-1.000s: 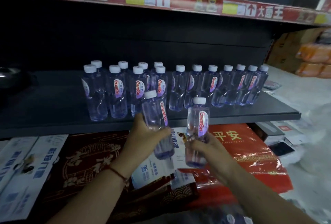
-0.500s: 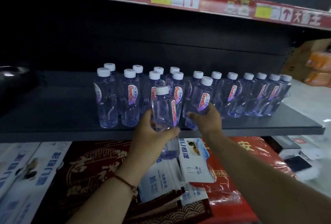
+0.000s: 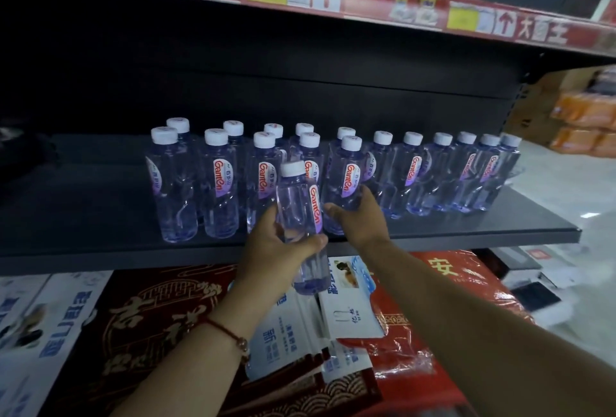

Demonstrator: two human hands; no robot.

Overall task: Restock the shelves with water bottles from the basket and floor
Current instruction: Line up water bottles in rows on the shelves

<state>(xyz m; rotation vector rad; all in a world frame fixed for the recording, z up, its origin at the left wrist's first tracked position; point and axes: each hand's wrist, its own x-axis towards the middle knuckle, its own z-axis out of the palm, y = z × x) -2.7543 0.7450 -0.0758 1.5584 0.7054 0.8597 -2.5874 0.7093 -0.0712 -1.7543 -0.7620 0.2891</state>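
The left hand (image 3: 278,246) grips a bottle (image 3: 301,216) upright, fingers curled round its middle, just in front of the shelf (image 3: 100,216) edge. On the shelf, just behind and right of this bottle, the right hand (image 3: 358,216) holds a second bottle (image 3: 345,183) low down, thumb spread and fingers round it. It stands in the row (image 3: 433,176) of bottles on the shelf. Below the shelf lie boxes (image 3: 40,323).

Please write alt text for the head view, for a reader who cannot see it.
The left hand grips a water bottle in front of a dark shelf, while the right hand rests on a bottle already standing among rows of white-capped bottles. Printed boxes lie below.
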